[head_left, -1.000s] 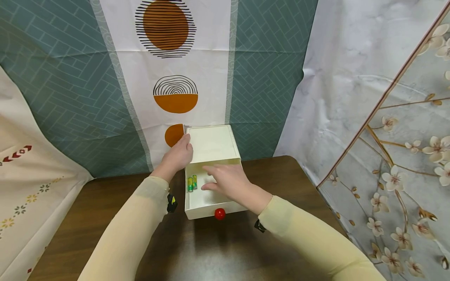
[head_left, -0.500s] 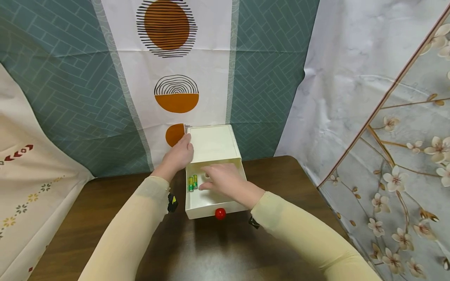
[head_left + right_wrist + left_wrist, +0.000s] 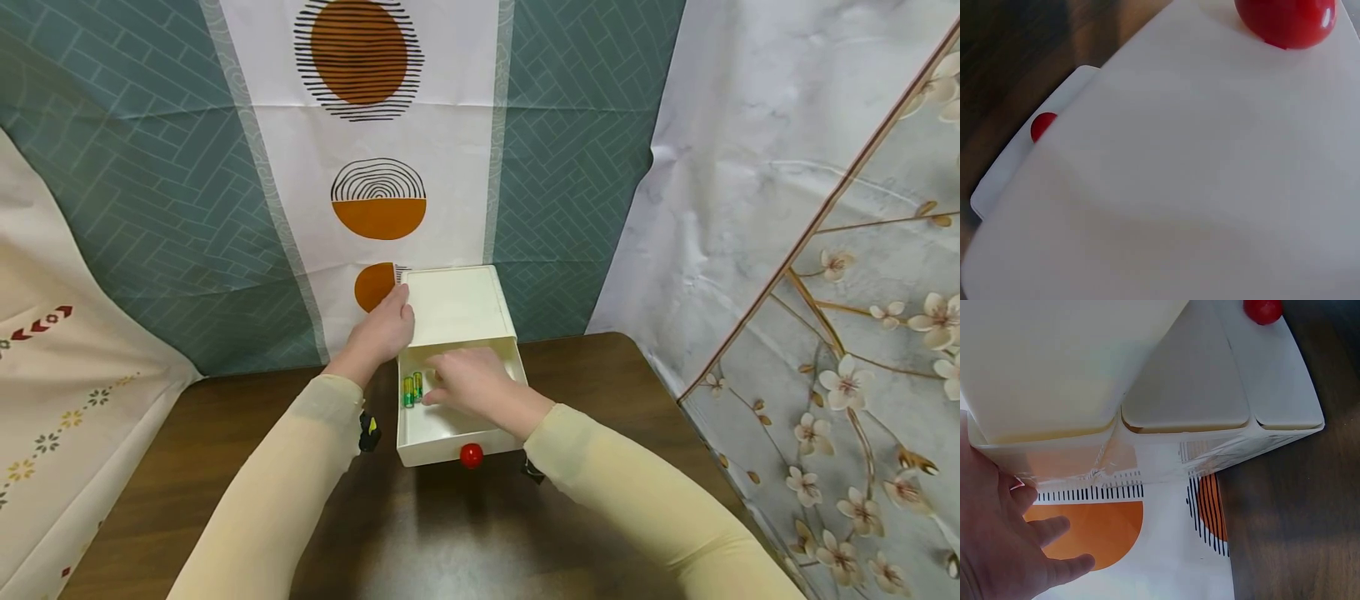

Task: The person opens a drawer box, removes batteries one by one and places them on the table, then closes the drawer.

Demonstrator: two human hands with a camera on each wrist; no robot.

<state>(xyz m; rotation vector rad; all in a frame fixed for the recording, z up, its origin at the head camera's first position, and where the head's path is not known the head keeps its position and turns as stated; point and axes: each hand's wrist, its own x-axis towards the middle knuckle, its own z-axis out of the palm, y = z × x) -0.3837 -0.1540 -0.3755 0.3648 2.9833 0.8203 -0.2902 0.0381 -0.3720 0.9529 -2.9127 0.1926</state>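
Note:
A small white drawer cabinet (image 3: 457, 304) stands against the back wall hanging, its upper drawer (image 3: 442, 429) pulled out. Two green-and-yellow batteries (image 3: 408, 392) lie side by side at the drawer's left wall. My left hand (image 3: 382, 329) rests against the cabinet's left side near its top. In the left wrist view its fingers (image 3: 1054, 528) are spread along that side. Over the drawer, my right hand (image 3: 476, 383) reaches in from the right, thumb and forefinger apart, close to the batteries. Its other fingers are hidden. The right wrist view shows only drawer fronts and red knobs.
A red knob (image 3: 471, 456) sticks out of the pulled-out drawer's front. Lower down, another drawer front carries a second red knob (image 3: 1043, 126). The dark wooden table (image 3: 465, 542) spreads before the cabinet, with fabric hangings (image 3: 562, 183) behind and at both sides.
My right hand has moved slightly left and deeper into the drawer, nearer the batteries. The left hand keeps its place on the cabinet.

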